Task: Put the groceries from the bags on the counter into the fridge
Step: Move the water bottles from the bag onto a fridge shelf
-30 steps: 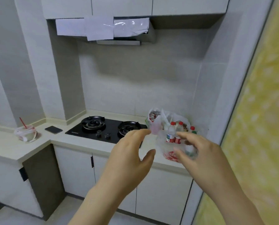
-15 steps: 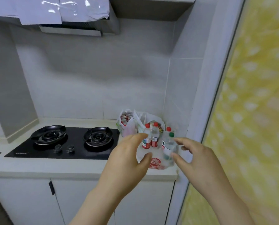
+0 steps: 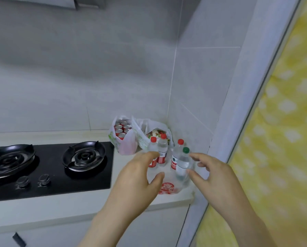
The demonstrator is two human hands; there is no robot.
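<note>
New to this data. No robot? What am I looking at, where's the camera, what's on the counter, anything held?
No robot: these are a person's two bare hands. Every frame comes from one head-worn wide-angle camera looking forward and down. The left hand and right hand reach, fingers spread, towards a clear bag of water bottles, one with a green cap. Behind it on the counter stand a bag of red cans and a white bag of packaged food, beside a gas hob. Neither hand holds anything.
</note>
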